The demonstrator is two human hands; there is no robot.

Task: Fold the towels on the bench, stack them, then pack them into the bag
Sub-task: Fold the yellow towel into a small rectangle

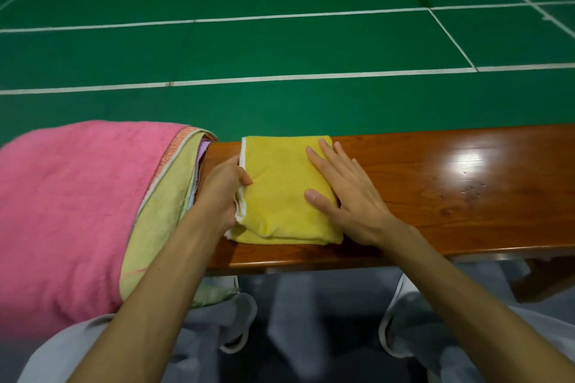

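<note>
Head view: the folded yellow towel (280,190) lies on the wooden bench (451,190). The left hand (221,193) pinches its white-hemmed left edge, while the right hand (342,193) lies flat with straight fingers on its right side. Just left of it, a pink towel (77,196) tops an unfolded heap. A lopsided tug could splay the layers or drag the yellow towel off the bench.
</note>
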